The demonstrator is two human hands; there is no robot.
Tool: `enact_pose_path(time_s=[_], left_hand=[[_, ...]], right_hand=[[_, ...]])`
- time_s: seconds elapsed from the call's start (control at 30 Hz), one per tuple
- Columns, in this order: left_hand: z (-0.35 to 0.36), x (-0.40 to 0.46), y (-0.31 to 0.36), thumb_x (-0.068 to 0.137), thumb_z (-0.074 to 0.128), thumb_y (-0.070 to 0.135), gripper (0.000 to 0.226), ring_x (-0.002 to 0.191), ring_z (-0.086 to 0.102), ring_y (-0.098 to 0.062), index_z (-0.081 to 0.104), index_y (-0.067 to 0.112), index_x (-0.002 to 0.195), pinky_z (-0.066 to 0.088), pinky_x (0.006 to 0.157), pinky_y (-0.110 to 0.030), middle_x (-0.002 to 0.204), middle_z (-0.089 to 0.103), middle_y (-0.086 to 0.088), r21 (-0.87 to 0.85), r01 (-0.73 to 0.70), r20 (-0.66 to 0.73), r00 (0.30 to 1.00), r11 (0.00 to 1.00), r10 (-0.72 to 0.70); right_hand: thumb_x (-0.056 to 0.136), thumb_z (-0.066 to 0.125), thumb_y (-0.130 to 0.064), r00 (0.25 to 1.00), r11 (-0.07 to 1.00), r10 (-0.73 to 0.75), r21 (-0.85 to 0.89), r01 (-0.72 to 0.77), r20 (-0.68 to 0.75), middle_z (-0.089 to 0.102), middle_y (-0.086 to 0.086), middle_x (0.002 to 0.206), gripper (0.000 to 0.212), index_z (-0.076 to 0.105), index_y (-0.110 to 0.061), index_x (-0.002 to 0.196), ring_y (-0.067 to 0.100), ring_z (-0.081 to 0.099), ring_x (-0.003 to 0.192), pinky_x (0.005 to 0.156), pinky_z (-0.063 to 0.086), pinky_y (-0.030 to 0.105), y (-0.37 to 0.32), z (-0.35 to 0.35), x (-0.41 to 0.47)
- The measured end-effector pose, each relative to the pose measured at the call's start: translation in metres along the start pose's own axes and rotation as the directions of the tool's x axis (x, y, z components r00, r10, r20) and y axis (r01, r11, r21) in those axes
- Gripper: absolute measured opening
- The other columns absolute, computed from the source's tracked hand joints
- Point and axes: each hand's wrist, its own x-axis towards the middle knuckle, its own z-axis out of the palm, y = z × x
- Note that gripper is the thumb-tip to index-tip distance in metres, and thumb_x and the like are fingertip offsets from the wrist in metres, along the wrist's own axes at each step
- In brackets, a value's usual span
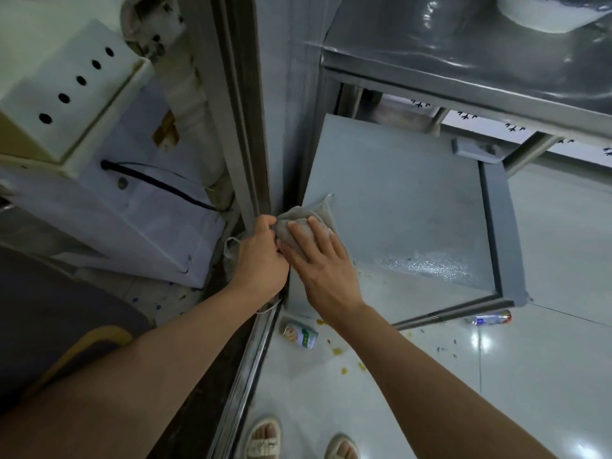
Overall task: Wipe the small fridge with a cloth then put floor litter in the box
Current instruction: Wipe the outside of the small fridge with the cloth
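The small grey fridge stands under a metal table, seen from above. A beige cloth lies bunched at the near left corner of its top. My left hand grips the cloth's left edge with curled fingers. My right hand presses flat on the cloth with straight fingers. On the tiled floor lie a green and white can by the fridge's near corner and a blue and red can to the right. Yellow crumbs are scattered between them. No box for litter is clearly in view.
A steel table overhangs the fridge, with a white bowl on it. A door frame and metal threshold run left of the fridge. A white appliance stands beyond it. My sandalled feet are below.
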Motion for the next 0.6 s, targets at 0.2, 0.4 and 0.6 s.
enact_pose_path(time_s=[0.2,0.4,0.6], left_hand=[[0.015,-0.004,0.016,0.083,0.051,-0.004,0.056,0.122,0.046,-0.024,0.035,0.01,0.135,0.036,0.093,-0.025,0.132,0.048,-0.012,0.114,-0.032,-0.041,0.998,0.993,0.037],[0.038,-0.004,0.037,0.082,0.05,-0.004,0.045,0.114,0.05,-0.027,0.04,0.009,0.124,0.041,0.087,-0.026,0.127,0.052,-0.012,0.223,-0.149,0.066,0.988,0.963,0.138],[0.057,-0.007,0.04,0.079,0.051,-0.002,0.045,0.119,0.044,-0.034,0.041,0.008,0.123,0.039,0.097,-0.047,0.126,0.051,-0.015,0.38,-0.162,0.055,0.987,0.911,0.152]], right_hand=[[0.085,0.032,-0.01,0.975,0.997,0.071,0.001,-0.073,-0.211,0.055,0.015,0.133,0.052,0.054,-0.012,0.132,0.042,0.046,0.127,0.101,0.044,0.048,0.027,0.003,-0.018],[0.088,0.032,-0.005,0.926,0.982,0.188,0.033,-0.188,-0.326,0.052,0.018,0.135,0.049,0.055,-0.008,0.131,0.044,0.045,0.126,0.103,0.043,0.048,0.067,0.007,-0.064],[0.079,0.048,0.011,0.829,0.876,0.48,0.106,-0.471,-0.288,0.041,0.016,0.144,0.062,0.047,-0.008,0.137,0.04,0.029,0.137,0.111,0.032,0.05,0.117,0.005,-0.121]])
